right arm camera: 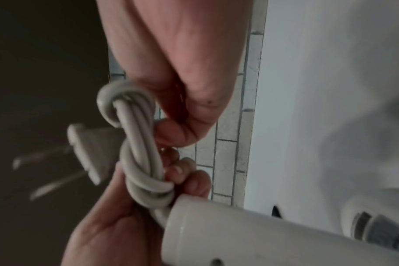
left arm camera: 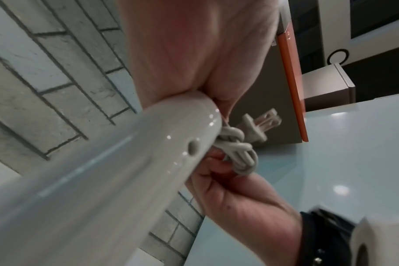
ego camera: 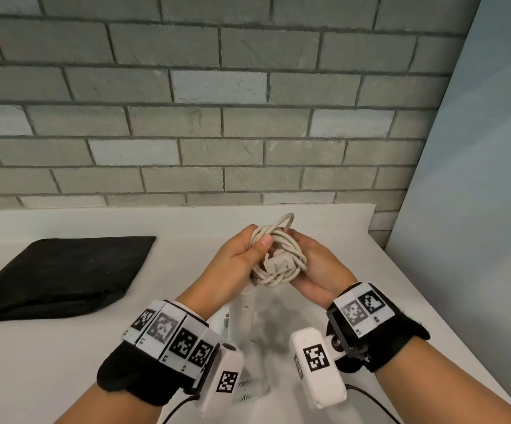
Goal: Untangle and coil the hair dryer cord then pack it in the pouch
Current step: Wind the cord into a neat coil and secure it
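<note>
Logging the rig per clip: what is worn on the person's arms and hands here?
Both hands are bare. Each wrist has a black strap carrying white blocks printed with black square markers, plus a white camera pod bearing its own marker. A thin black cable trails from each.

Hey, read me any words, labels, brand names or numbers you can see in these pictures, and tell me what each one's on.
No text can be read in any view.
Wrist bands: black-and-white square code patterns only; tiny marks beneath them are too small to read.
Hair dryer: a small dark-printed label beside the handle, too blurred to read.
Orange-edged box: small marks near its top, too blurred to read.
Pouch: no print visible.
</note>
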